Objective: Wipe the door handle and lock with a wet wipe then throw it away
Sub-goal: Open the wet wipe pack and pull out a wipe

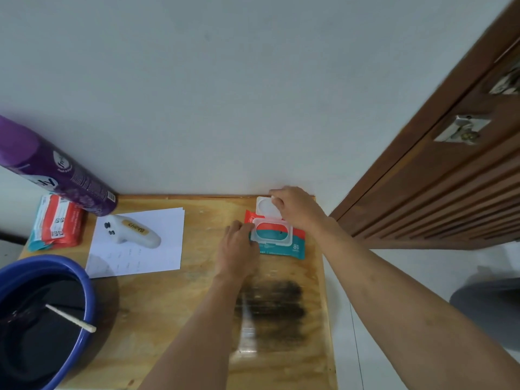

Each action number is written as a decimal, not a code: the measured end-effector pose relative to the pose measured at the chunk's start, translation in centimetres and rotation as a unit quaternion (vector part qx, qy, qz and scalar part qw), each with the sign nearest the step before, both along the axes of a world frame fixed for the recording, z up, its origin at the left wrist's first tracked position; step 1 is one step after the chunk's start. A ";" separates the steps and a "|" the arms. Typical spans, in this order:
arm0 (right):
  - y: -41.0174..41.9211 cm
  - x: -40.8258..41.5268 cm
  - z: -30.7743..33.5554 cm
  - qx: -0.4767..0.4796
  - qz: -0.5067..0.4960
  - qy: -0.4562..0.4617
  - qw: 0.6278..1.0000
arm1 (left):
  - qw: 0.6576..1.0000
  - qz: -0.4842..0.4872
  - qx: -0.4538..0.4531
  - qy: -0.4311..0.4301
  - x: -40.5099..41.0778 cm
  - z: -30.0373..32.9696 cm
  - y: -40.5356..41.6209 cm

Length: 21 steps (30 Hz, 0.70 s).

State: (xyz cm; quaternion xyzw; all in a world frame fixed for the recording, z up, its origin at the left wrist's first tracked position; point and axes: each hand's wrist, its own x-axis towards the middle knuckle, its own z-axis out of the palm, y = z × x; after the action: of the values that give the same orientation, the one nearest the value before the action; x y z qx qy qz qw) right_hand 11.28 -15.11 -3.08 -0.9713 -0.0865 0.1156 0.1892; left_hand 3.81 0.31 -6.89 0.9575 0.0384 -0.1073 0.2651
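Wet wipe pack (277,237), red and teal, lies flat near the far right corner of the wooden table (180,294), close to the wall (225,94). Its white flip lid (266,206) stands swung back toward the wall. My right hand (298,206) pinches the far edge of that lid between thumb and fingertips. My left hand (236,249) rests on the near-left corner of the pack, fingers bent over its edge and pressing it down; whether the thumb grips underneath I cannot tell.

Left of the pack: white paper sheets (138,243) with a small white handheld device (132,229) lying on top. Beyond them, a purple spray can (56,170) rises at the far left corner, and a second wipe pack (57,223) sits beside its base at the table's left edge. A blue basin (84,280) holding dark liquid and a pale stick (70,318) fills the near left.

Between paper and pack runs a bare strip of tabletop. The right edge of the table passes just beside the pack, with pale floor (394,266) beyond.

Tabletop is plywood with a dark smudged stain (273,311) between my forearms. On the right, a brown slatted wooden door (439,192) carries a metal lock (461,129) and, higher up at the frame edge, a blurred handle (506,81).
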 end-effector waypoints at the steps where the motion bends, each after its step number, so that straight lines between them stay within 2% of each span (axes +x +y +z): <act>1: -0.2 -0.1 -0.2 -0.027 0.003 -0.050 0.998 | 1.000 0.003 -0.003 0.009 -0.1 -0.1 0.0; 2: -0.4 -0.3 -0.3 -0.055 0.006 -0.093 0.994 | 1.000 0.008 -0.006 0.017 -0.1 -0.2 0.0; 4: -0.7 -1.1 -0.2 -0.079 0.018 -0.122 0.989 | 0.999 0.012 -0.007 0.030 -0.3 -0.4 0.1; 8: -1.2 -3.9 -0.7 -0.044 0.036 -0.043 0.997 | 0.998 0.026 -0.018 0.048 -0.6 -0.3 0.0; 11: -2.0 -5.2 -1.4 0.024 -0.018 0.014 0.999 | 0.999 0.023 0.003 0.047 -0.6 0.3 -0.4; 17: -1.9 -5.5 -2.3 0.060 -0.044 0.032 0.997 | 0.993 -0.096 0.063 -0.009 0.1 1.0 -1.7; 21: -1.8 -5.7 -2.6 0.093 -0.068 0.047 0.992 | 0.990 -0.094 0.107 -0.014 0.7 1.2 -2.6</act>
State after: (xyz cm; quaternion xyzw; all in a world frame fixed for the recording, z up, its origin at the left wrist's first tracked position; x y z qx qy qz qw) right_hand 5.54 -16.95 -5.70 -0.9466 -0.0216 0.1399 0.2898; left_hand 4.47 -2.33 -5.73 0.9811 -0.0438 -0.1132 0.1504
